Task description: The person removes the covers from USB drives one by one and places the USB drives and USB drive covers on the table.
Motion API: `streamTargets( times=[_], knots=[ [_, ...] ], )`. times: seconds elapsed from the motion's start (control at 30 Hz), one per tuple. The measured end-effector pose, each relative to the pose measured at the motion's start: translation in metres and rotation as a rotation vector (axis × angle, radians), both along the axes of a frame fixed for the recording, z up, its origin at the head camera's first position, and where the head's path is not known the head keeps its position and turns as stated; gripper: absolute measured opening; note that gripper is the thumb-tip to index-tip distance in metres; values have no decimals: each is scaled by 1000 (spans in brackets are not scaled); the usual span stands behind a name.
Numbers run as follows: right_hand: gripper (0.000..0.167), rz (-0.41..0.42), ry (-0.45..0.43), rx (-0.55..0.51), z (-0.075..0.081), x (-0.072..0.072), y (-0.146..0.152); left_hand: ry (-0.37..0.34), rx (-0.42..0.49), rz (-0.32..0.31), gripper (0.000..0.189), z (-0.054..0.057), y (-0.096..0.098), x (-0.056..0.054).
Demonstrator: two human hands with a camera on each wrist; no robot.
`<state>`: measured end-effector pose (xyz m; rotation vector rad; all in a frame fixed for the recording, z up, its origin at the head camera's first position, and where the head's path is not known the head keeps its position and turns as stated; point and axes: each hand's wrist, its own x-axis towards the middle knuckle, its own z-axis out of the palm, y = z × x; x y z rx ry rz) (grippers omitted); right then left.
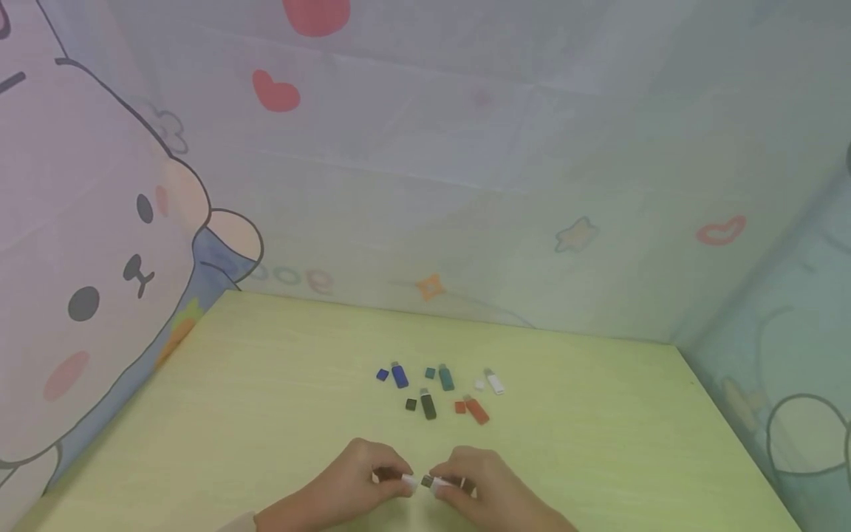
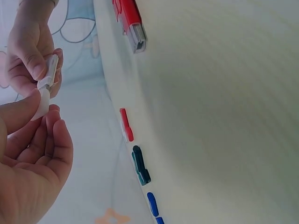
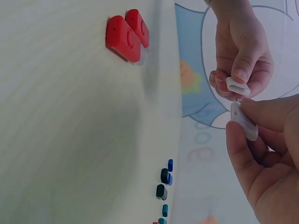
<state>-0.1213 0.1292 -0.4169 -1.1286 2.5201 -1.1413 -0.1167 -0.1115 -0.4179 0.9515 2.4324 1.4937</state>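
My left hand (image 1: 362, 480) pinches a small white cap (image 1: 409, 482) between thumb and fingers. Facing it, my right hand (image 1: 488, 484) grips a white USB stick (image 1: 440, 483), its metal plug pointing toward the cap. A narrow gap separates plug and cap in the head view. From the right wrist, the cap's (image 3: 238, 86) hollow opening shows just beyond the stick (image 3: 243, 120). In the left wrist view the cap (image 2: 42, 105) overlaps the plug end of the stick (image 2: 48, 72). Both hands are raised over the front of the table.
Beyond the hands lie uncapped USB sticks with their caps beside them: blue (image 1: 400, 375), teal (image 1: 446, 377), white (image 1: 495, 382), black (image 1: 428, 405) and red (image 1: 476, 410). Red pieces (image 3: 122, 39) loom close in the right wrist view. A printed cloth (image 1: 425, 185) hangs behind the table (image 1: 266, 384).
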Motion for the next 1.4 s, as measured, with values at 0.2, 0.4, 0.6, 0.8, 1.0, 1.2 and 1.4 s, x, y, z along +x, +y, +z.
streamTargets(
  times=[0.2,0.4,0.6,0.8,1.0,1.2,1.4],
  knots=[
    [15,-88,63,-75,2,-10,-6,91,55,10,13,0,-7,-6],
    [15,-163,35,-95,5,-17,-14,124,39,52,11,3,-11,-12],
    [18,-216,22,-60,6,-26,-24,100,4,77,10,5,-14,-20],
    [19,-235,-9,-74,5,-35,-36,110,-39,117,10,5,-18,-27],
    [21,-235,-36,-98,0,-43,-47,93,-99,173,7,0,-18,-33],
    [20,-265,-76,-110,-9,-50,-54,96,-145,197,5,-7,-21,-39],
    [22,-286,-110,-66,-17,-55,-58,64,-185,212,5,-12,-25,-45]
  ],
)
